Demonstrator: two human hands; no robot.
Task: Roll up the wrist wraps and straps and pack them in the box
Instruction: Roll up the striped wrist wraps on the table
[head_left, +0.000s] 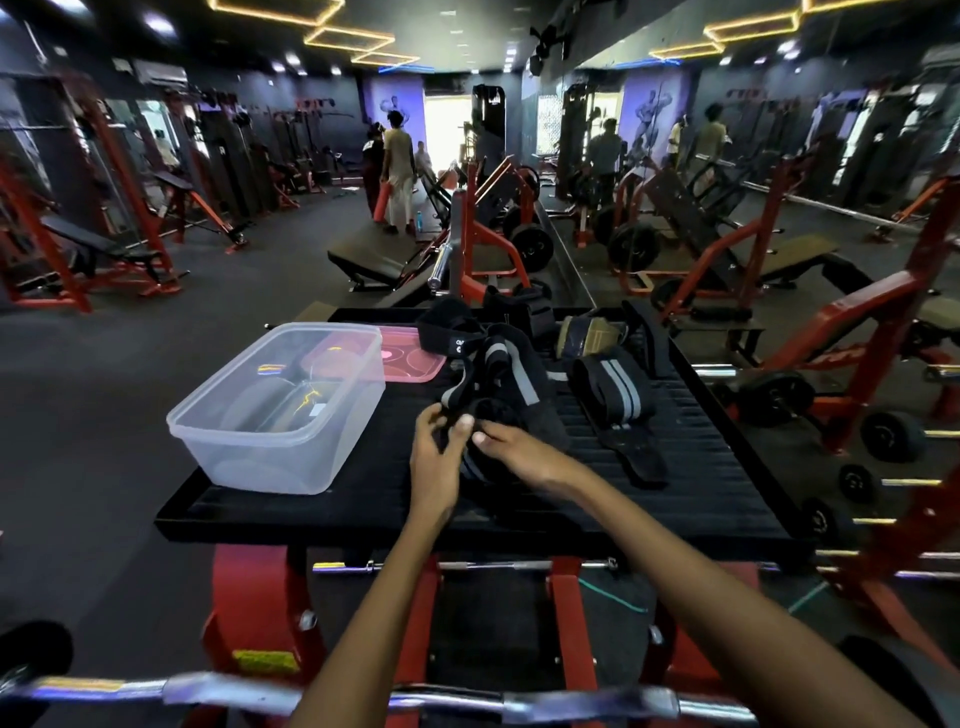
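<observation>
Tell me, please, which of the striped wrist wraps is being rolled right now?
The near wrist wrap, gripped by both hands; the other wrist wrap lies untouched to its right.

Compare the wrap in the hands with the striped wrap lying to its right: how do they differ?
The wrap in the hands is pinched by the left hand and right hand; the striped wrap on the right lies untouched on the black platform. The held one is bunched, partly rolled; the other lies mostly flat, stretched out. Both are black with grey stripes, and neither is in the clear box.
</observation>
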